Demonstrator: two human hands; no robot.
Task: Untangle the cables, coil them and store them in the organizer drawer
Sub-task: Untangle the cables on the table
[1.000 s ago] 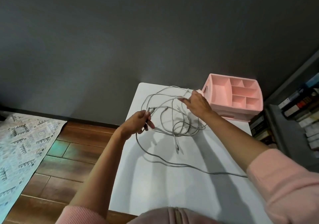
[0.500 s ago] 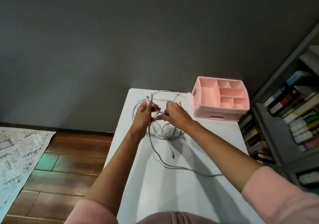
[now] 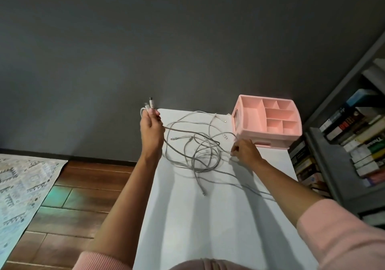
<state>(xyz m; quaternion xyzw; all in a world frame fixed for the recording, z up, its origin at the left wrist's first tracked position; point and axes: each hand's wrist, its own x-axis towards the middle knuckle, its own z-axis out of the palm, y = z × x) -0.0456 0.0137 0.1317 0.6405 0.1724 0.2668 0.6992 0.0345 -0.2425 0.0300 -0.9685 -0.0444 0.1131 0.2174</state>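
Gripping 2 plug ends [image 3: 150,104] w/ left hand [image 3: 151,129]; right hand [image 3: 244,151] pinches tangled cables [image 3: 205,144]; drawer [image 3: 275,142] front partly hidden.

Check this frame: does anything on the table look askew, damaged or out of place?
Only the cables: a knotted grey tangle on the table, left hand holding two plug ends up, right hand pinching a strand. The pink organizer stands upright; nothing looks damaged or spilled.

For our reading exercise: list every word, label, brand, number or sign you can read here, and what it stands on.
Nothing can be read for certain.
Book spines at the right: lettering shows, but too blurred to read.
Pink organizer, cables, white table: no text visible.
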